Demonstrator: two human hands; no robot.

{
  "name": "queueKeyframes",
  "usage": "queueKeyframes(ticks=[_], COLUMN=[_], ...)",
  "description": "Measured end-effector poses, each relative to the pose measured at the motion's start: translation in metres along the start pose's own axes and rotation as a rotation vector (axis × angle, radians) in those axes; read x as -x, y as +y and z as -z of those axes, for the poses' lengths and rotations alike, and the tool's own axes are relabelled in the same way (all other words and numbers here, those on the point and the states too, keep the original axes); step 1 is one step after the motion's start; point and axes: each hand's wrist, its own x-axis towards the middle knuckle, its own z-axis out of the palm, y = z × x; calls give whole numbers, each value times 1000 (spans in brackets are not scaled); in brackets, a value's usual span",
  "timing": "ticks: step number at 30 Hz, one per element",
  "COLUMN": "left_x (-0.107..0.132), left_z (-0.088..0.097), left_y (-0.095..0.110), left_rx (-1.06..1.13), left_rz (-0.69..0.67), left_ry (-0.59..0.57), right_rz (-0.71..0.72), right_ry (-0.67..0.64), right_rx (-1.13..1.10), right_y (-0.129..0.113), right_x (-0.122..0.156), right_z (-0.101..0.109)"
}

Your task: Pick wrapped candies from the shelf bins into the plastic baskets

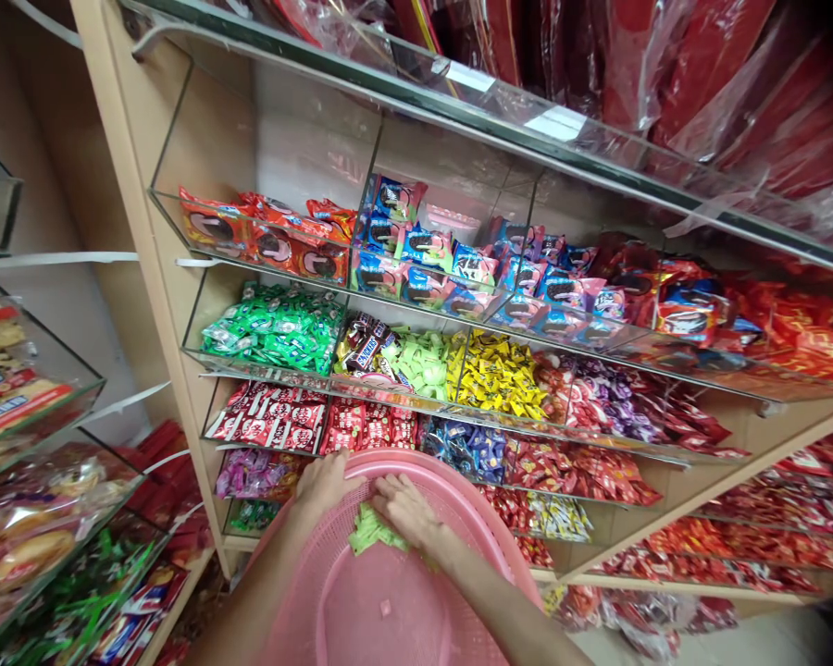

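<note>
- We hold our left hand (pixel 325 486) at the far left edge of the large round pink plastic basket with a perforated wall (pixel 381 629), its fingers closed over the rim and the thumb on the inner side.
- We have our right hand (pixel 408 513) inside the basket, near the far edge, fingers bent over a small heap of light green wrapped sweets (pixel 371 531); we cannot tell whether they grip any.
- We see that heap against the far inner wall, partly covered by the right hand, while the near part of the basket's floor lies bare.
- Beyond the basket we face a pale wooden display rack (pixel 126 231) with clear-fronted shelves.
- On its middle shelf, from the left edge, we find bright green wrapped sweets (pixel 274 324), a brown Snickers packet (pixel 366 344), pale green wrapped sweets (pixel 416 363) and yellow wrapped sweets (pixel 501 375).
- On the shelf above, we see orange-red biscuit packets (pixel 274 239) at the left end, then blue-and-pink biscuit packets (pixel 427 248).
- Just below the middle shelf we see red-and-white packets (pixel 270 416) at the left end, and farther right dark blue wrapped sweets (pixel 465 449).
</note>
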Motion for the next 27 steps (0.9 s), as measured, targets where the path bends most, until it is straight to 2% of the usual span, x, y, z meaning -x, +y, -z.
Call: queueKeyframes(ticks=[6, 11, 14, 18, 21, 23, 25, 27], left_x=[-2, -3, -3, -2, -2, -2, -2, -2], left_z=[-5, -7, -7, -5, -3, -2, -1, -1], left_y=[-3, -5, -5, -4, -4, -3, -3, -3], left_rx=[9, 12, 14, 26, 17, 22, 29, 28], left_rz=[-9, -15, -21, -23, -15, 2, 14, 15], left_ry=[21, 21, 21, 11, 0, -18, -30, -33], right_rz=[-44, -6, 70, 69, -85, -258, -429, -558], right_ry=[26, 70, 162, 386, 584, 651, 636, 566], right_rx=[-22, -12, -30, -63, -39, 26, 114, 182], right_y=[-4, -9, -13, -8, 10, 25, 38, 46], right_x=[2, 2, -1, -6, -8, -9, -10, -11], right_z=[1, 10, 40, 109, 153, 170, 176, 176])
